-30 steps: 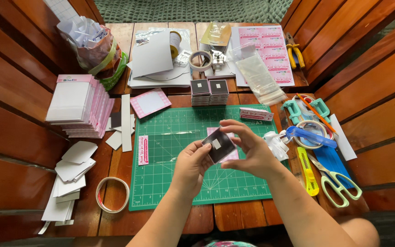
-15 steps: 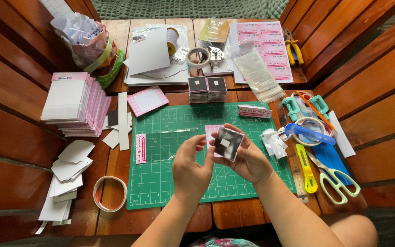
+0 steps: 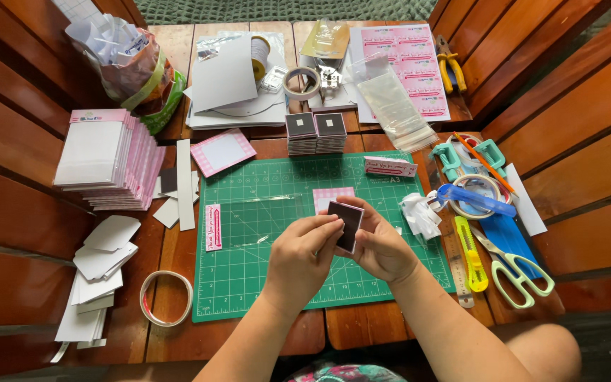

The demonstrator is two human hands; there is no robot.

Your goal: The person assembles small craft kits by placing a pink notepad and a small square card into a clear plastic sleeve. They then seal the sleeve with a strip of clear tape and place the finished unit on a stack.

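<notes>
Home craft table: cutting mat [image 3: 263, 212], scissors [image 3: 518, 272].

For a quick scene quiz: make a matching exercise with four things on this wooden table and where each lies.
Things:
1. small dark square card
2. yellow utility knife
3. roll of clear tape
4. yellow-handled pliers

Places:
A. far right corner of the table
B. left of the green cutting mat
C. between the left hand and right hand
D. right of the mat, beside the green-handled scissors

Pairs: 1-C, 2-D, 3-B, 4-A

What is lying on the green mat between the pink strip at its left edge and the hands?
In the head view, a clear plastic sleeve lies flat on the green cutting mat between the pink strip and the left hand.
</notes>
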